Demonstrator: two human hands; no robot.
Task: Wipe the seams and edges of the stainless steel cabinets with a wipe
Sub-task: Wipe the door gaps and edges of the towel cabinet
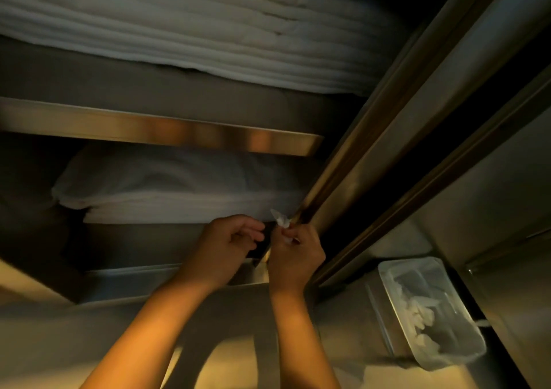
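Right hand [293,253] pinches a small crumpled white wipe [280,220] against the steel cabinet's vertical door edge [343,177]; left hand [229,244], loosely curled and empty, hovers just beside it.

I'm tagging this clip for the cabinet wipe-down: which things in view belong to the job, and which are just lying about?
In the job:
- wipe, pinched in the right hand
- left hand, beside it
- cabinet door edge, where the wipe is

Lying about:
- upper stack of white linen
- folded linen on the lower shelf
- lined bin
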